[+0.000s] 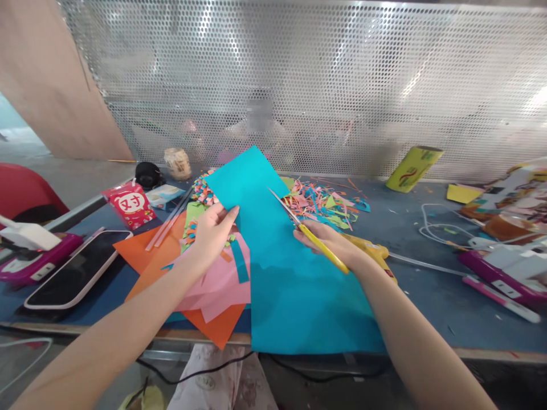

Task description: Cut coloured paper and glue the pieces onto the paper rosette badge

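Observation:
A large turquoise paper sheet (294, 273) stands tilted up over the blue table (427, 296). My left hand (211, 230) pinches its left edge near the top. My right hand (331, 242) is closed round the yellow handles of a pair of scissors (299, 225), whose blades are parted and point up-left onto the sheet's right edge. Under the left hand lie pink paper (220, 287) and orange paper (149, 256). A heap of coloured paper scraps (325, 202) lies behind the scissors.
A perforated metal screen (299, 85) walls the table's far side. A black tablet (77, 273), a red packet (130, 206) and magenta devices (36, 265) lie left. A glue gun (371, 250), white cable (431, 230), yellow box (412, 168) and more clutter lie right.

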`<action>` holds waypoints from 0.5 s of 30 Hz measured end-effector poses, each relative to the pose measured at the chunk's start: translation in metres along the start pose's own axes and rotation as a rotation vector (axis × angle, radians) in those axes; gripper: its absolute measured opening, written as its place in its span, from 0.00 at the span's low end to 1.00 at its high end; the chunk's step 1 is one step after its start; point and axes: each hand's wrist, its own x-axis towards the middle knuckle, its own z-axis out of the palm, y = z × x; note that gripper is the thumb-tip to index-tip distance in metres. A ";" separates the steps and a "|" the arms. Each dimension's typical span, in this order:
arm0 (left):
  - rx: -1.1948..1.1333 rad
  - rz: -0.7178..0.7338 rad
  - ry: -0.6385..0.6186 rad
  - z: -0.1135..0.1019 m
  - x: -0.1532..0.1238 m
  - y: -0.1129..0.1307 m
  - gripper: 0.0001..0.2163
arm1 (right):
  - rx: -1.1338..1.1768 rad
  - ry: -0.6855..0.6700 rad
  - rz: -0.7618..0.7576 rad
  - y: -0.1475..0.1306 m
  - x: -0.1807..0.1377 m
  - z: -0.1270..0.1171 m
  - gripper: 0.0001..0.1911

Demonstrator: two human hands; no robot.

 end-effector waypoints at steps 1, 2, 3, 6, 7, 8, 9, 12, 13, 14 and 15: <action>0.021 0.003 0.009 0.000 -0.001 0.001 0.15 | 0.001 0.000 0.000 -0.001 0.000 0.000 0.23; 0.045 0.002 0.019 0.000 -0.001 0.002 0.16 | 0.003 -0.001 0.000 -0.002 0.000 0.000 0.23; 0.065 -0.001 0.028 0.000 -0.001 0.002 0.16 | 0.007 0.000 0.000 -0.002 0.000 0.001 0.23; 0.098 -0.009 0.039 0.000 -0.002 0.003 0.17 | 0.021 -0.003 0.008 0.000 0.001 0.001 0.24; 0.106 -0.007 0.040 0.000 -0.002 0.003 0.17 | 0.029 -0.004 0.005 0.001 0.002 0.001 0.24; 0.110 -0.001 0.040 0.000 -0.002 0.003 0.18 | 0.038 -0.006 0.002 0.001 0.002 0.001 0.25; 0.113 0.007 0.039 -0.001 -0.002 0.003 0.18 | 0.048 -0.007 0.000 0.002 0.002 0.001 0.25; 0.097 0.014 0.024 -0.001 -0.002 0.003 0.17 | 0.069 -0.010 0.001 0.004 0.002 0.002 0.26; 0.082 0.006 0.018 -0.001 -0.002 0.003 0.16 | 0.072 -0.012 0.002 0.004 0.002 0.002 0.26; 0.068 -0.006 0.013 -0.001 -0.002 0.003 0.16 | 0.074 -0.011 0.002 0.004 0.002 0.002 0.26; 0.057 -0.017 0.008 -0.001 -0.003 0.004 0.16 | 0.073 -0.008 0.003 0.004 0.002 0.002 0.26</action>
